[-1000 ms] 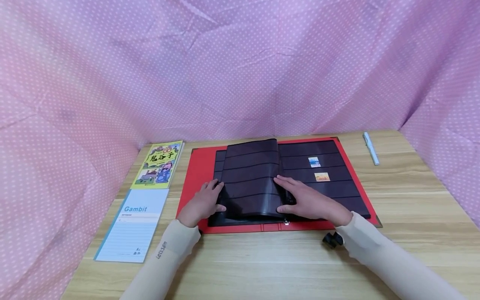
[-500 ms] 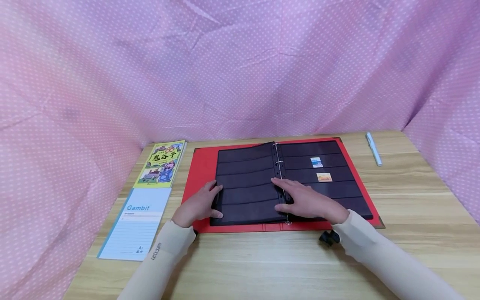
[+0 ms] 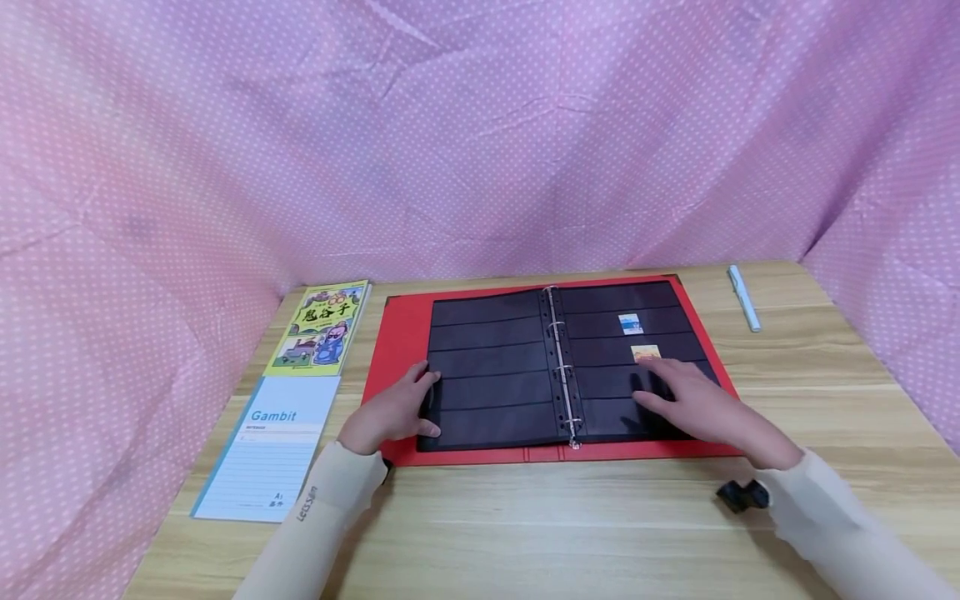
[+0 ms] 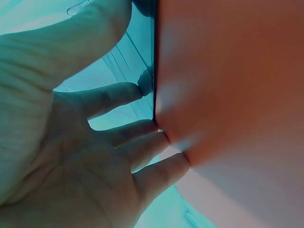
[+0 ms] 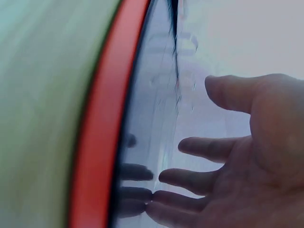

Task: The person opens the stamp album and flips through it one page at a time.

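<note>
A red ring binder lies spread out flat, with black pocket pages on both sides of its metal rings. My left hand rests at the outer edge of the left black page, its fingertips touching there. Over the lower part of the right black page is my right hand, fingers extended, holding nothing; the right wrist view shows their reflections in the glossy page. Two small stamps, one blue and white and one orange, sit in that page. The fingers partly cover the orange one.
A yellow comic-style book and a pale blue notebook lie left of the binder. At the far right is a light blue pen. A pink dotted cloth hangs behind the wooden table.
The lifted, curved black page has come down flat on the left side, uncovering the rings. My right hand has moved right, from the rings to the right page; the left stays near the page edge.
</note>
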A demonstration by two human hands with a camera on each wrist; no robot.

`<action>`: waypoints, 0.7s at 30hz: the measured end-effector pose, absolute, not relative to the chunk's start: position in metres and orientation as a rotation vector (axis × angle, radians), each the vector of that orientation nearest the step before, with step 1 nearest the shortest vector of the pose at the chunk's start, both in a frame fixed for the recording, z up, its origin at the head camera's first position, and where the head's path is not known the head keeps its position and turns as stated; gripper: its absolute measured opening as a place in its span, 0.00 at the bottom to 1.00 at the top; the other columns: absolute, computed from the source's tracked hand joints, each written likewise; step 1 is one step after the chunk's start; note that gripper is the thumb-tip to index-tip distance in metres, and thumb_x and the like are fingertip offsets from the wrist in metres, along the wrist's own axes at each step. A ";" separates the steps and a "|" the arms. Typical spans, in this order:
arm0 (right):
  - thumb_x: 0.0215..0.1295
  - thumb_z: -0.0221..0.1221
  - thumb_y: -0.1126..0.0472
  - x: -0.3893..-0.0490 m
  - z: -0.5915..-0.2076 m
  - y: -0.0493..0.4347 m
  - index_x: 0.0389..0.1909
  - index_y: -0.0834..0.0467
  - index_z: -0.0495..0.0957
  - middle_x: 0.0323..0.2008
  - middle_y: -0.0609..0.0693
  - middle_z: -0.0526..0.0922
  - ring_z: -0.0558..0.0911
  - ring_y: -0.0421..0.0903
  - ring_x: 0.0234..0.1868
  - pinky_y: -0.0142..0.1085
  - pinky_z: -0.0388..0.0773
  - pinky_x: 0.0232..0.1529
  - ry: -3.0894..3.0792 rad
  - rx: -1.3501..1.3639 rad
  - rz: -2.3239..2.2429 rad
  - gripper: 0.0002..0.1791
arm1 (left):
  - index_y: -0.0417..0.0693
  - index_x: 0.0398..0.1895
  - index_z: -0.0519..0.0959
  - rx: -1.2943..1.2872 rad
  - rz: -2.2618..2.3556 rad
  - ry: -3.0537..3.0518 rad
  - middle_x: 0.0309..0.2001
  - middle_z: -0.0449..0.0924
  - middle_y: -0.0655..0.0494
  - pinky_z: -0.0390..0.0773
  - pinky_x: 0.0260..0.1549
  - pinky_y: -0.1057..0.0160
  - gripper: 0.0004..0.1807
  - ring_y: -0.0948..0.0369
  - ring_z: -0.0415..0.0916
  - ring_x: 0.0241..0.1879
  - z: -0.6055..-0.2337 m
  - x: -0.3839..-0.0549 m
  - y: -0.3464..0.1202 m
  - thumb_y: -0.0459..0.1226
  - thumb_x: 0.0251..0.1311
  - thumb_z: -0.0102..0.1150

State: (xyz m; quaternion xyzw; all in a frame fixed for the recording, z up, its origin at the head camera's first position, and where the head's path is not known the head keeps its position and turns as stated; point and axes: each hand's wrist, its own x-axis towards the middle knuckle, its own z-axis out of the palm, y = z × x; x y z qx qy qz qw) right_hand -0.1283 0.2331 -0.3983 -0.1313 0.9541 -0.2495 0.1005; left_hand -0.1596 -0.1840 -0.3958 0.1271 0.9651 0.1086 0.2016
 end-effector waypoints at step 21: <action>0.67 0.52 0.42 -0.112 -0.407 0.282 0.63 0.73 0.62 0.61 0.77 0.59 0.56 0.73 0.59 0.67 0.58 0.55 2.876 -0.171 -0.720 0.39 | 0.49 0.73 0.55 0.337 0.290 2.667 0.73 0.44 0.44 0.73 0.52 0.48 0.51 0.46 0.49 0.69 -0.396 -0.159 -0.184 0.43 0.47 0.73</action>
